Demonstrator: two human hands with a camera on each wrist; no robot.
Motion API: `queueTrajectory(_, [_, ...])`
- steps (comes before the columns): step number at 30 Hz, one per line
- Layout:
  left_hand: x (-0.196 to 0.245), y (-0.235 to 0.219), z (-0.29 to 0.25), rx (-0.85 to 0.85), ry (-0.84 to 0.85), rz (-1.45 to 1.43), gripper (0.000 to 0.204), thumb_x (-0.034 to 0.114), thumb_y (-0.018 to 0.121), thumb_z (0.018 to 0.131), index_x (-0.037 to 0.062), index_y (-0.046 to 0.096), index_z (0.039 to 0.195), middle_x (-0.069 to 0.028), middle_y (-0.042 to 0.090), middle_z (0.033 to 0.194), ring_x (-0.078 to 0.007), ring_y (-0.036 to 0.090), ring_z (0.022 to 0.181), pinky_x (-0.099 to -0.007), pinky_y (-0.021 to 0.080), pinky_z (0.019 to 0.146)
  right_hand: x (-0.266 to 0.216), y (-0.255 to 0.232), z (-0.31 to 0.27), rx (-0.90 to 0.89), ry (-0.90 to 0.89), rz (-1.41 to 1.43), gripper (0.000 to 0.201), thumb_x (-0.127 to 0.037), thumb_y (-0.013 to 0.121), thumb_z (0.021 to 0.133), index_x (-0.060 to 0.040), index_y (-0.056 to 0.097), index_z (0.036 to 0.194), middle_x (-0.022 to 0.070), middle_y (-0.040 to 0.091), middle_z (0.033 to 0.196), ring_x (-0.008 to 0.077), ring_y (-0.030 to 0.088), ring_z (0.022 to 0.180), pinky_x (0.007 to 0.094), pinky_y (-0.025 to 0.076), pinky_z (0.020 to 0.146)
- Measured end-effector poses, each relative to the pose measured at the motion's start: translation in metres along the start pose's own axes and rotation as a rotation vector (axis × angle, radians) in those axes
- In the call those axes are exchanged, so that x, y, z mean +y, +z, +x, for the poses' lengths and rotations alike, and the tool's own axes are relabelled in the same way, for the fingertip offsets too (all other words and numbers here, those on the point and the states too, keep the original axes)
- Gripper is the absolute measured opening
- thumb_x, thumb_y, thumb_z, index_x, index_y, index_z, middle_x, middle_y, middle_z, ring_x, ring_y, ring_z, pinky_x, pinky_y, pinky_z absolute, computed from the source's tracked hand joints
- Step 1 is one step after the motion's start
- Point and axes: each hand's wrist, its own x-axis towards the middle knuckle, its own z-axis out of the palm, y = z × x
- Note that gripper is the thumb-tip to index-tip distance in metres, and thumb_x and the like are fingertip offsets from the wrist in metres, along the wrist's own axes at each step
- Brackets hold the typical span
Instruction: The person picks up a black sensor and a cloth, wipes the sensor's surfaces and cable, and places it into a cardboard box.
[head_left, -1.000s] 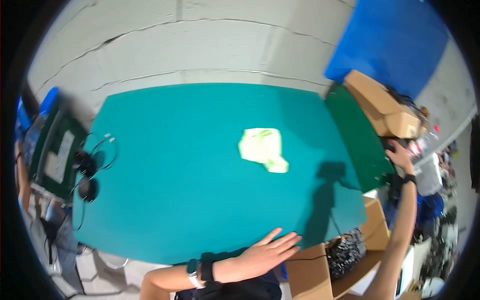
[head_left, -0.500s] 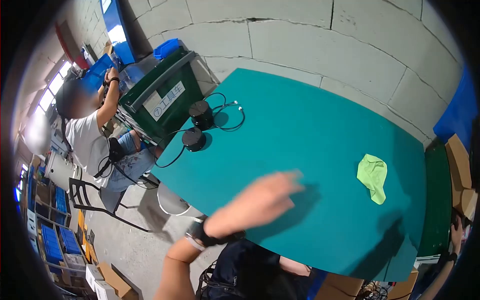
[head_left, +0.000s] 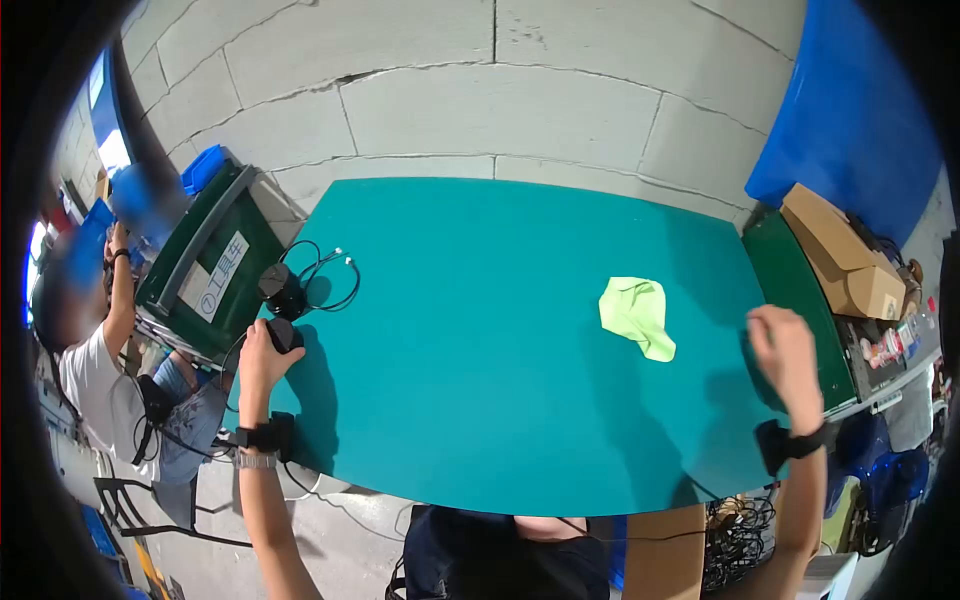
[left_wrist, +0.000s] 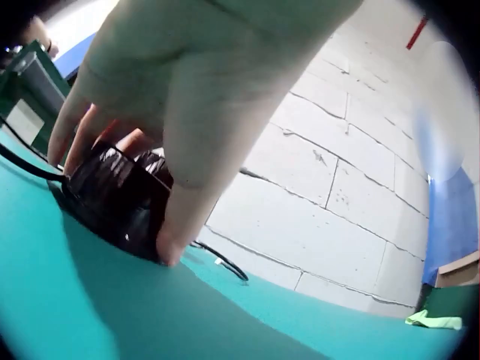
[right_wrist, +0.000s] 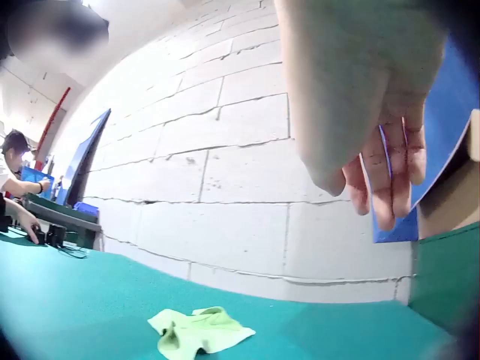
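My left hand [head_left: 262, 362] grips a round black device [head_left: 283, 336] at the table's left edge. In the left wrist view the fingers and thumb of the left hand [left_wrist: 187, 112] curl round the dark, shiny device [left_wrist: 120, 199], which stands on the table. A second black device [head_left: 281, 290] with coiled cable stands just behind it. My right hand [head_left: 788, 360] is over the table's right edge, holding nothing; in the right wrist view the right hand [right_wrist: 375, 127] hangs with loose fingers. A crumpled light green cloth [head_left: 638, 315] lies on the table to its left.
The teal table [head_left: 470, 400] stands against a block wall. A green tool cart [head_left: 215, 260] and a seated person [head_left: 95, 360] are at the left. At the right are a green cart [head_left: 800, 300], an open cardboard box [head_left: 845, 260] and a blue panel [head_left: 850, 120]; cables [head_left: 738, 540] lie below.
My left hand has moved left and taken hold of the nearer black device. My right hand has come from the right-hand cart to the table's right edge, with nothing in it.
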Motion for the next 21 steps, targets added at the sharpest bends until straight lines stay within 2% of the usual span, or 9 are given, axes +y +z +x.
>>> queueTrajectory(2, [0.032, -0.015, -0.019, 0.117, 0.107, -0.112, 0.075, 0.034, 0.082, 0.057, 0.0010, 0.047, 0.114, -0.0209, 0.054, 0.106, -0.0389, 0.058, 0.099, -0.0434, 0.050, 0.080, -0.012, 0.038, 0.000, 0.042, -0.187, 0.190, 0.011, -0.010, 0.061, 0.082, -0.0033, 0.064, 0.090, 0.0125, 0.066, 0.088, 0.0313, 0.061, 0.086, 0.0393, 0.049, 0.078])
queueTrajectory(5, [0.074, -0.020, -0.029, 0.100, 0.387, -0.526, 0.073, 0.029, 0.081, 0.066, 0.0042, 0.041, 0.122, -0.0145, 0.052, 0.107, -0.0288, 0.062, 0.090, -0.0391, 0.052, 0.076, -0.052, 0.075, 0.016, -0.173, -0.160, 0.287, 0.015, -0.012, 0.061, 0.082, -0.0059, 0.063, 0.096, 0.0117, 0.063, 0.094, 0.0325, 0.059, 0.090, 0.0405, 0.048, 0.078])
queueTrajectory(7, [0.120, -0.023, -0.042, -0.238, 0.256, -1.075, 0.068, 0.029, 0.077, 0.074, 0.0061, 0.038, 0.125, -0.0103, 0.051, 0.108, -0.0230, 0.060, 0.091, -0.0382, 0.051, 0.075, -0.067, 0.107, 0.024, -0.190, -0.172, 0.306, 0.017, -0.011, 0.061, 0.082, -0.0059, 0.062, 0.098, 0.0121, 0.063, 0.096, 0.0327, 0.059, 0.090, 0.0409, 0.049, 0.079])
queueTrajectory(10, [0.177, -0.012, -0.056, -0.609, 0.218, -1.451, 0.055, 0.030, 0.062, 0.088, 0.0105, 0.034, 0.131, -0.0129, 0.054, 0.114, -0.0209, 0.055, 0.094, -0.0386, 0.049, 0.078, -0.070, 0.151, 0.035, -0.126, -0.225, 0.316, 0.020, -0.012, 0.062, 0.081, -0.0064, 0.061, 0.101, 0.0139, 0.062, 0.099, 0.0348, 0.059, 0.089, 0.0438, 0.049, 0.078])
queueTrajectory(12, [0.212, 0.010, -0.061, -0.791, 0.115, -1.762, 0.053, 0.034, 0.057, 0.092, 0.0115, 0.033, 0.134, -0.0126, 0.052, 0.117, -0.0204, 0.053, 0.100, -0.0397, 0.048, 0.081, -0.065, 0.164, 0.048, -0.285, -0.052, 0.274, 0.019, -0.013, 0.062, 0.085, -0.0036, 0.059, 0.102, 0.0122, 0.063, 0.095, 0.0257, 0.062, 0.085, 0.0376, 0.050, 0.072])
queueTrajectory(13, [0.226, 0.017, -0.063, -0.871, 0.057, -1.866, 0.054, 0.036, 0.056, 0.093, 0.0121, 0.032, 0.136, -0.0122, 0.052, 0.118, -0.0202, 0.051, 0.103, -0.0403, 0.048, 0.083, -0.065, 0.164, 0.051, -0.283, -0.080, 0.259, 0.019, -0.013, 0.062, 0.085, -0.0036, 0.059, 0.102, 0.0122, 0.063, 0.095, 0.0257, 0.062, 0.085, 0.0376, 0.050, 0.072])
queueTrajectory(15, [0.242, 0.038, -0.058, -1.142, -0.020, -2.014, 0.054, 0.035, 0.052, 0.095, 0.0122, 0.030, 0.139, -0.0108, 0.051, 0.120, -0.0188, 0.051, 0.104, -0.0392, 0.048, 0.083, -0.070, 0.162, 0.054, -0.263, 0.352, 1.020, 0.016, -0.013, 0.059, 0.091, -0.0005, 0.058, 0.100, 0.0081, 0.064, 0.091, 0.0111, 0.060, 0.082, 0.0278, 0.048, 0.066])
queueTrajectory(16, [0.249, 0.046, -0.060, -1.179, -0.008, -2.024, 0.053, 0.030, 0.052, 0.096, 0.0097, 0.029, 0.139, -0.0108, 0.051, 0.119, -0.0187, 0.052, 0.106, -0.0410, 0.050, 0.085, -0.085, 0.146, 0.054, -0.198, 0.457, 1.241, 0.014, -0.012, 0.052, 0.095, 0.0016, 0.057, 0.097, 0.0035, 0.062, 0.089, 0.0029, 0.054, 0.082, 0.0209, 0.043, 0.066])
queueTrajectory(21, [0.260, 0.051, -0.082, -1.025, 0.058, -1.765, 0.049, 0.018, 0.055, 0.094, 0.0022, 0.032, 0.134, -0.0145, 0.048, 0.120, -0.0212, 0.054, 0.108, -0.0385, 0.052, 0.089, -0.139, 0.122, 0.041, -0.005, 0.329, 1.398, 0.020, -0.014, 0.046, 0.098, 0.0016, 0.056, 0.106, 0.0024, 0.061, 0.091, 0.0061, 0.054, 0.081, 0.0223, 0.044, 0.073])
